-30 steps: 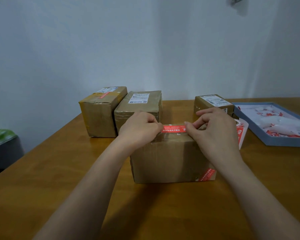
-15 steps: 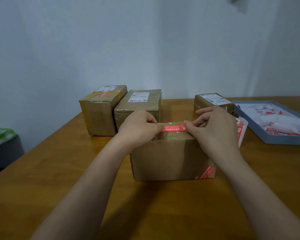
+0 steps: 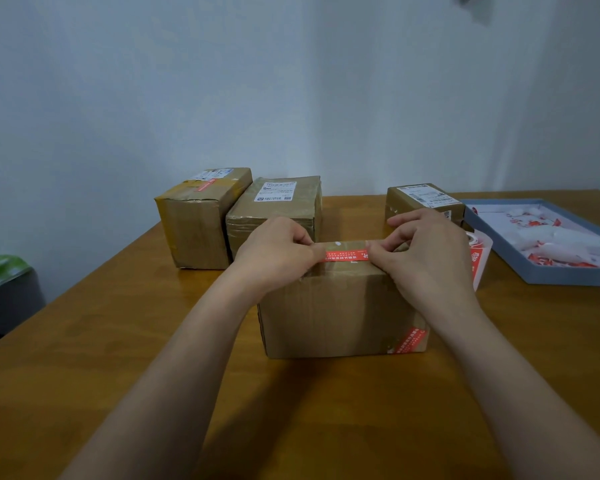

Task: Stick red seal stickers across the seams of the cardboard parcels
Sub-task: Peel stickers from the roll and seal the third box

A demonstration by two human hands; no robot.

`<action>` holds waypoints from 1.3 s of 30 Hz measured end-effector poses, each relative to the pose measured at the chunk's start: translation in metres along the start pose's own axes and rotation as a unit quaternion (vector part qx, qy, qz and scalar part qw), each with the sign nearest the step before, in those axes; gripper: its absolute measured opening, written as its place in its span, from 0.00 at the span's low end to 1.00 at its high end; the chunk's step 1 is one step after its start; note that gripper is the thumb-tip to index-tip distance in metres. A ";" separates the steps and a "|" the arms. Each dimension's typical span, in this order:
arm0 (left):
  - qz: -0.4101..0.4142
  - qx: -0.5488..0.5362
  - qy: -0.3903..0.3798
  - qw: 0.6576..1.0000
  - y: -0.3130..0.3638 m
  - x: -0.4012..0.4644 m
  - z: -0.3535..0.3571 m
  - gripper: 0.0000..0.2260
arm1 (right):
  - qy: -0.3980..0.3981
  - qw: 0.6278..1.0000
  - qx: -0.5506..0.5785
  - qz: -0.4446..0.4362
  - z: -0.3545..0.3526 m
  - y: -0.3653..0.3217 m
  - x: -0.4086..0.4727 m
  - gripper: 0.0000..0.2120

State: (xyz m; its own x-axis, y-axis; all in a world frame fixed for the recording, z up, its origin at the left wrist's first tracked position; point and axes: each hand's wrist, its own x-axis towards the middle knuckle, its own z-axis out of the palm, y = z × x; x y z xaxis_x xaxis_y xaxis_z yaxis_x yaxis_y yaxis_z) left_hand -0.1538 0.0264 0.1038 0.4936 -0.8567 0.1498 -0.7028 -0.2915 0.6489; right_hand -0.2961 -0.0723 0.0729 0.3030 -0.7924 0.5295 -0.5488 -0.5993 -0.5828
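Little has moved: both hands [image 3: 354, 258] still pinch the flimsy red sticker's [image 3: 345, 256] ends, best held there, taut over the stiff parcel [image 3: 340, 313].

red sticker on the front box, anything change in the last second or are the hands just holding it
Hardly anything. The left hand and right hand still pinch the ends of the red sticker, stretched level at the top front edge of the near parcel; whether it moved closer cannot be told. Nothing was let go. The three parcels behind, the sticker roll and the grey tray stayed put.
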 end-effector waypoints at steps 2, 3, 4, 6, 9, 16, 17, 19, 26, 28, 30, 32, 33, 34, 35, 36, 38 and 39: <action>0.001 0.002 0.000 1.000 0.000 0.000 0.001 0.09 | -0.002 1.000 0.002 -0.002 -0.001 0.000 0.000 0.06; 0.002 0.003 -0.001 1.000 -0.001 0.000 0.001 0.09 | -0.003 1.000 0.004 -0.002 -0.001 0.000 0.000 0.06; 0.003 0.004 0.000 1.000 -0.001 0.000 0.001 0.09 | -0.004 1.000 0.006 -0.002 -0.001 0.000 0.000 0.06; 0.002 0.005 0.002 1.000 -0.001 0.000 0.001 0.09 | -0.009 1.000 0.009 0.000 0.000 0.000 0.000 0.06; 0.002 0.007 0.007 1.000 -0.001 -0.001 0.002 0.09 | -0.019 1.000 0.011 0.003 -0.001 0.000 0.000 0.06; -0.007 0.006 0.000 1.000 0.002 -0.002 0.001 0.07 | -0.029 0.999 0.008 0.018 -0.004 -0.004 0.001 0.06; -0.009 0.003 0.004 1.000 0.002 -0.002 0.002 0.06 | -0.033 0.999 0.005 0.018 -0.005 -0.005 0.001 0.07; -0.014 0.000 0.014 1.000 0.003 -0.001 0.003 0.05 | -0.040 0.999 -0.002 0.021 -0.006 -0.006 0.002 0.08; -0.048 0.022 0.059 0.997 0.005 -0.001 0.004 0.09 | -0.039 0.997 0.006 0.064 -0.002 -0.003 0.004 0.22; -0.061 0.028 0.057 0.996 0.006 -0.003 0.003 0.17 | -0.040 0.997 0.017 0.068 -0.002 -0.002 0.004 0.26; -0.073 0.026 0.046 0.996 0.005 -0.004 0.002 0.23 | -0.049 0.996 0.024 0.076 -0.002 -0.002 0.003 0.29; -0.092 0.015 0.025 0.995 0.004 -0.004 0.001 0.28 | -0.069 0.992 0.045 0.096 -0.004 0.000 0.001 0.31; -0.101 0.010 0.016 0.995 0.004 -0.003 0.001 0.30 | -0.088 0.987 0.067 0.115 -0.005 0.001 0.001 0.31; -0.109 0.004 0.007 0.994 0.003 -0.002 0.000 0.32 | -0.111 0.980 0.093 0.140 -0.007 0.002 0.000 0.33; -0.116 -0.006 -0.001 0.993 0.003 -0.002 0.000 0.33 | -0.133 0.970 0.118 0.163 -0.008 0.004 0.000 0.35; -0.124 -0.022 -0.008 0.992 0.002 -0.002 -0.001 0.33 | -0.150 0.962 0.137 0.182 -0.009 0.006 -0.001 0.36; -0.138 -0.061 -0.026 0.988 0.002 -0.004 -0.003 0.32 | -0.161 0.955 0.152 0.196 -0.011 0.008 -0.002 0.39; -0.141 -0.077 -0.037 0.986 0.001 -0.005 -0.004 0.30 | -0.160 0.955 0.153 0.196 -0.011 0.008 -0.002 0.39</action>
State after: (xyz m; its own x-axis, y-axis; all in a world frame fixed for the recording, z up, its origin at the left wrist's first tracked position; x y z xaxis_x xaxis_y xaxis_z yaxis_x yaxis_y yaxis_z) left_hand -0.1550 0.0325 0.1064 0.6157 -0.7810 -0.1047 -0.4537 -0.4599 0.7633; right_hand -0.3097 -0.0744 0.0734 0.3709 -0.9275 0.0474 -0.4296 -0.2166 -0.8766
